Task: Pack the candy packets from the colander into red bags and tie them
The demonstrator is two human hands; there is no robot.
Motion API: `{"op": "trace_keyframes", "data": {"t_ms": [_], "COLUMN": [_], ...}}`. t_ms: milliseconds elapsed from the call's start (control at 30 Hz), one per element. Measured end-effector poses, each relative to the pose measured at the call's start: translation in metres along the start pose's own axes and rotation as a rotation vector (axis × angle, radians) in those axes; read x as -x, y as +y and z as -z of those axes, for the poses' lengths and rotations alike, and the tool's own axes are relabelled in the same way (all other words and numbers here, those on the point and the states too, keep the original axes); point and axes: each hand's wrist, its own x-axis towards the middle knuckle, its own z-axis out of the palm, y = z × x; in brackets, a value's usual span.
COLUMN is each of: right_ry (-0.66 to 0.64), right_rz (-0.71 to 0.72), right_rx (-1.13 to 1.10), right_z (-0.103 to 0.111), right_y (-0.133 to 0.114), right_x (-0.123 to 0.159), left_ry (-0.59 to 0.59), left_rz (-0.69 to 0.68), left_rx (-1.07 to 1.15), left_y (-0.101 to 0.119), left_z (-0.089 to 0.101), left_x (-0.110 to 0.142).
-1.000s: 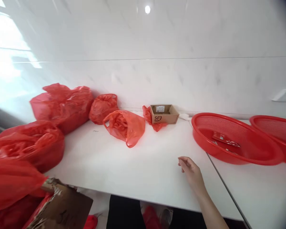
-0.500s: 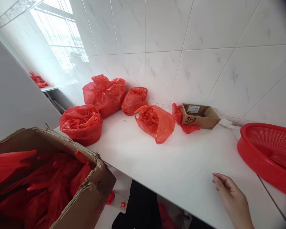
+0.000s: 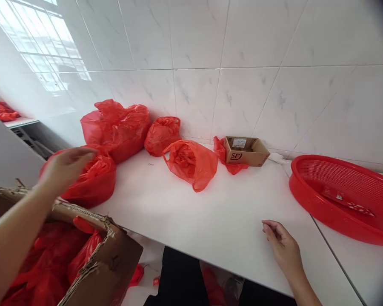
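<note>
My left hand (image 3: 67, 166) reaches in from the left, over the near side of an open red plastic bag (image 3: 97, 187) with crumpled red plastic inside. Its fingers point right and are smeared by motion. Below my left forearm stands a cardboard box (image 3: 115, 259) with torn edges, holding a heap of red plastic pieces (image 3: 47, 263). My right hand (image 3: 284, 246) hovers at or just over the front part of the white table (image 3: 194, 221). Its fingers are curled in with the thumb against them, and nothing shows in them.
Along the tiled wall stand a large red bag (image 3: 124, 131), a smaller tied red bag (image 3: 162, 136) and an open red bag (image 3: 201, 165). A small carton (image 3: 249, 158) sits beside red plastic (image 3: 231, 165). At right lies a red mesh basket (image 3: 319, 212).
My left hand has come into view, moving over the left red bag. The view has turned to the right, so the things appear farther left. My right hand keeps its curled pose.
</note>
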Motion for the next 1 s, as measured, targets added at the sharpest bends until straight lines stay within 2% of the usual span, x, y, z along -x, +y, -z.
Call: {"op": "trace_keyframes", "data": {"t_ms": [67, 133, 200, 300, 400, 467, 533, 633, 733, 800, 900, 933, 1000], "right_ry": [0.015, 0.026, 0.027, 0.025, 0.019, -0.003, -0.033, -0.057, -0.069, -0.132, -0.317, -0.378, -0.457], "right_rz": [0.029, 0.075, 0.111, 0.133, 0.149, 0.154, 0.145, 0.125, 0.134, 0.18, 0.291, 0.333, 0.436], "right_rx": [0.019, 0.021, 0.013, -0.016, -0.049, -0.057, -0.047, -0.037, -0.125, -0.201, -0.272, -0.275, -0.224], "right_z": [0.0, -0.001, -0.001, -0.002, -0.001, 0.0, 0.001, 0.0, -0.011, -0.023, -0.043, -0.051, -0.068], "right_y": [-0.002, -0.004, -0.007, -0.011, -0.013, -0.012, -0.01, -0.009, -0.023, -0.044, -0.086, -0.1, -0.124], "right_x": [0.0, 0.001, 0.001, 0.003, 0.006, 0.007, 0.006, 0.004, 0.006, 0.01, 0.021, 0.024, 0.029], "left_ry": [-0.207, -0.406, -0.523, -0.551, -0.532, -0.513, -0.465, -0.312, -0.115, -0.007, 0.106, 0.115, 0.061], "left_rz": [-0.161, -0.313, -0.392, -0.39, -0.295, -0.224, -0.167, -0.093, -0.039, -0.031, -0.032, -0.027, -0.012], "left_rx": [0.034, 0.051, 0.035, 0.018, 0.03, 0.064, 0.126, 0.275, 0.504, 0.682, 0.929, 0.997, 1.109], "left_y": [0.019, 0.044, 0.068, 0.089, 0.093, 0.091, 0.089, 0.089, 0.095, 0.1, 0.107, 0.109, 0.111], "left_z": [-0.05, -0.107, -0.161, -0.219, -0.246, -0.251, -0.245, -0.224, -0.197, -0.182, -0.167, -0.164, -0.162], "left_x": [-0.004, 0.002, 0.013, 0.029, 0.031, 0.023, 0.01, -0.01, -0.014, -0.005, 0.023, 0.034, 0.055]}}
